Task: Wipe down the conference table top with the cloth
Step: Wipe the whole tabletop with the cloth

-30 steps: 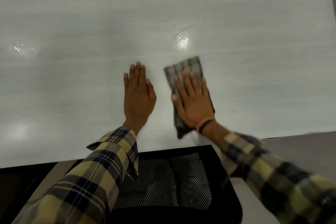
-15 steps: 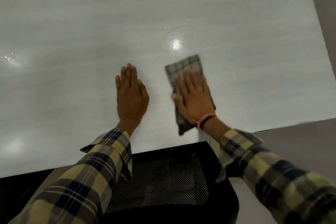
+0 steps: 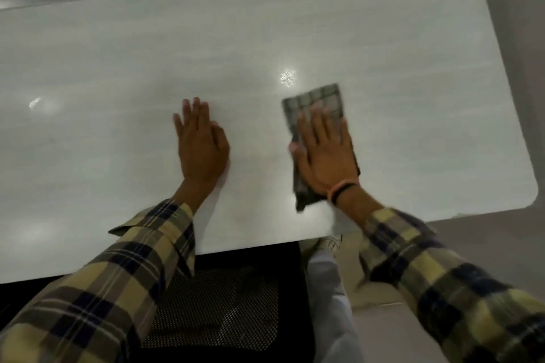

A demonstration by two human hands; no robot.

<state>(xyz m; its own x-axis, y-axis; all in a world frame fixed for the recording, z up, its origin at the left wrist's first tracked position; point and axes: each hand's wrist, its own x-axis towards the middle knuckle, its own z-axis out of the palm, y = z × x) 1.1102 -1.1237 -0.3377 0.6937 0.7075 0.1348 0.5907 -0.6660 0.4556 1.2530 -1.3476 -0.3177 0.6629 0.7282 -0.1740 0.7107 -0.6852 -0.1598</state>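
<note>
Wiping step under way: right hand flat, fingers straight, pressing folded cloth on table top near its right corner. Left hand flat, bracing left of cloth. Next, likely: sweep cloth across unwiped surface.

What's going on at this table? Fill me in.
A person is wiping the white conference table. The right hand lies flat with straight fingers on a folded checked cloth, pressing it to the top near the right end. The left hand rests flat on the bare surface beside it. A black mesh chair sits under the near edge.
</note>
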